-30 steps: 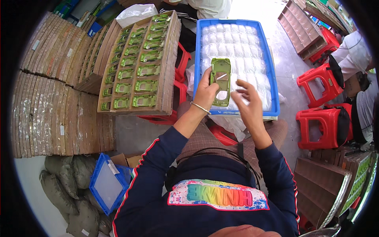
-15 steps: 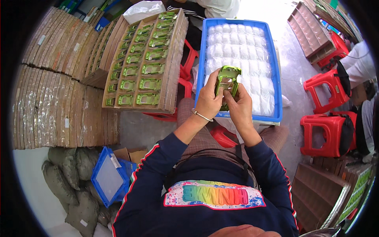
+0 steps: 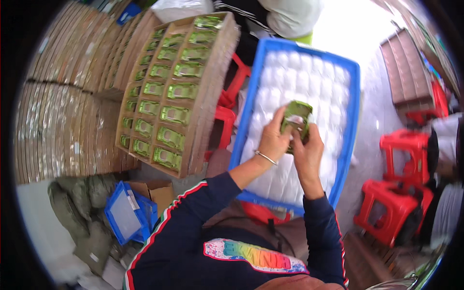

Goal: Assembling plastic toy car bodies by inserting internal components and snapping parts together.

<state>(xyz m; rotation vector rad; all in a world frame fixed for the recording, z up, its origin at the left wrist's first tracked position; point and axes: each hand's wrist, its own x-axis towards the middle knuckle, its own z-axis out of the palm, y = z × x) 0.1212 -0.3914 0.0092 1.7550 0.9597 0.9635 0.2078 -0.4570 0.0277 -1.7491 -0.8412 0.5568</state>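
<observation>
Above the blue crate (image 3: 354, 101), a glossy green toy car body shell (image 3: 297, 109) with a cut-out opening is held upright between both hands. My left hand (image 3: 271, 143) grips its left side, and my right hand (image 3: 309, 153) grips the right, with fingers partly hidden near its lower part. Rows of white wrapped bundles (image 3: 273, 176) fill the crate beneath. At the left stands a tilted cardboard tray (image 3: 200, 121) divided into columns, where several matching green shells (image 3: 175, 114) sit in the compartments.
Stacked cardboard trays (image 3: 63, 130) rise at the far left. Red stools (image 3: 389, 210) stand at the right, and another red stool (image 3: 224, 123) is between tray and crate. A blue bin (image 3: 126, 212) and dark sacks (image 3: 72, 208) lie lower left. Another person's white sleeve (image 3: 292, 17) shows at the top.
My hands have moved the green shell forward, over the middle of the crate. The view has shifted and turned, so the tray and crate appear tilted and lower.
</observation>
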